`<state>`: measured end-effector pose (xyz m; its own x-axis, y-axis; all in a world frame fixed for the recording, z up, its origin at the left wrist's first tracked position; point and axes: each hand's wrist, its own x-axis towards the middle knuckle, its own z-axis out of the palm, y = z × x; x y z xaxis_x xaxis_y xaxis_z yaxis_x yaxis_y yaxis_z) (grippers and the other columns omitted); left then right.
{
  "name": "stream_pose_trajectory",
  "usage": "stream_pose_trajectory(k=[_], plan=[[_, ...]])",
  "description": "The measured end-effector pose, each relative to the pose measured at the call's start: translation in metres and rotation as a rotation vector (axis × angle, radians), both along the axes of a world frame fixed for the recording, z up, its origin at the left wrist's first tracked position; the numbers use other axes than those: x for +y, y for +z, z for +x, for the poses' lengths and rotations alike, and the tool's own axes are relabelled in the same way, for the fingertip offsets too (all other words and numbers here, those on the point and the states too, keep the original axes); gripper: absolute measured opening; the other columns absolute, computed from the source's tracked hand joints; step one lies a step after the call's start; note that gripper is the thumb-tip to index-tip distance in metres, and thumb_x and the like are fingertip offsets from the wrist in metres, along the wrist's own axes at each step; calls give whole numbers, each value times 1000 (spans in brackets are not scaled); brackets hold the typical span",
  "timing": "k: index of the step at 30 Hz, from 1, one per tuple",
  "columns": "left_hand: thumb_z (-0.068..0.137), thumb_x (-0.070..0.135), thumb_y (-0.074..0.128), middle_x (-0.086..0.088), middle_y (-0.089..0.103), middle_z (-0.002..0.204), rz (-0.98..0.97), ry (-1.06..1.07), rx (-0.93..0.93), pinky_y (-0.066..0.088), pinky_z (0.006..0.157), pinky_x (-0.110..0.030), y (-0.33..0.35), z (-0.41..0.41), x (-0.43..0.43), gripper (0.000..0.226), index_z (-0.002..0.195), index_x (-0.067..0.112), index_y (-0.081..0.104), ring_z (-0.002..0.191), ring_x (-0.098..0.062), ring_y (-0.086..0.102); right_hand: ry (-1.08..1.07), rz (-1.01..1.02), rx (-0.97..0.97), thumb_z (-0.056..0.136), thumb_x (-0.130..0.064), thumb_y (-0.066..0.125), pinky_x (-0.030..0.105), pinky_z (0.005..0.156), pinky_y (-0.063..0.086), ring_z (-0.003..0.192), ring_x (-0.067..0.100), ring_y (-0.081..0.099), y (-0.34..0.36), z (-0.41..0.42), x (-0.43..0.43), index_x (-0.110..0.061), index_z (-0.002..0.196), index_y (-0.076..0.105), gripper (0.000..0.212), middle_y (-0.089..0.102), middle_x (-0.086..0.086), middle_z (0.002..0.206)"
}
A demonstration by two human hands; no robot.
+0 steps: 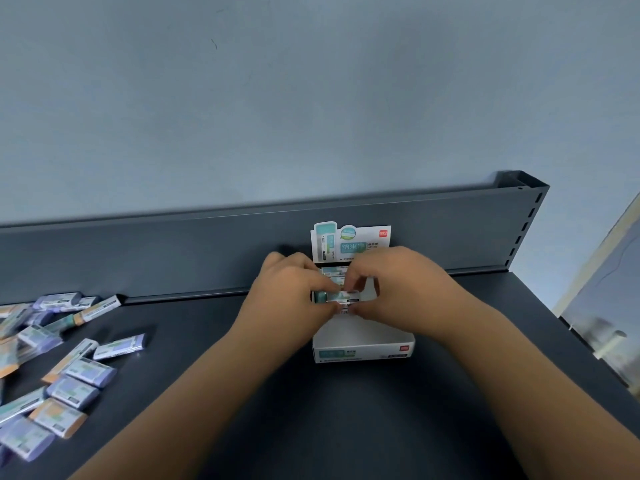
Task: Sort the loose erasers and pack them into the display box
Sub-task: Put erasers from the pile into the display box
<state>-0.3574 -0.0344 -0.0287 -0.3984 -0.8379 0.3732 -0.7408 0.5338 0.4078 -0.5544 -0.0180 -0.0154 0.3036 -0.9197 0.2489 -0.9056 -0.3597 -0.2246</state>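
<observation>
Far left on the table (329,427): loose erasers (72,391) in a heap, roughly fifteen showing, with purple, orange and teal sleeves mixed; overlap and frame edge block an exact count. Centre: left hand (294,292) and right hand (398,282), fingers of both pinching one teal eraser (341,296) by its ends, level, lying crosswise in the one display box (363,349); seated or just above the floor, cannot tell. At least two packed erasers (334,271) just behind it, more possibly hidden under the hands. Front part of the box looks unfilled. For this step: keep it level, label up to match the row, slide flush against the packed erasers, press both ends evenly so nothing tips. Probably teal only in here, judging by the header card (349,237). Likely well under half done.
</observation>
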Motion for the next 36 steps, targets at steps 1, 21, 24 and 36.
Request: stream_pose_trajectory(k=[1,21,24,36], plan=[[77,42,82,11,61,97,-31,2,-37,41,84,-29,-1,0,0,26,103,38,80,99,-19,43,2,-7,9,75,-50,78,34,75,55,90,7,59,0,1,0,-36,93,68,25,67,-16,95],[81,25,71,5,56,94,-33,134,-43,52,72,-40,-8,-8,4,6,87,23,69,90,-20,54,-67,-92,79,82,-46,70,27,63,38,87,10,55,-10,13,4,-32,90,65,17,59,-12,93],[79,22,72,5,58,94,-73,129,-29,51,69,-39,-13,-7,1,15,92,22,66,87,-20,53,-66,-87,61,80,-43,73,29,64,45,89,14,59,-11,14,4,-31,90,63,18,58,-11,98],[83,26,67,5,61,99,-19,141,16,52,74,-39,-10,-8,7,24,107,24,61,91,-21,58,-134,-16,75,78,-54,70,35,70,53,89,19,61,-5,20,7,-29,94,62,30,54,-9,103]])
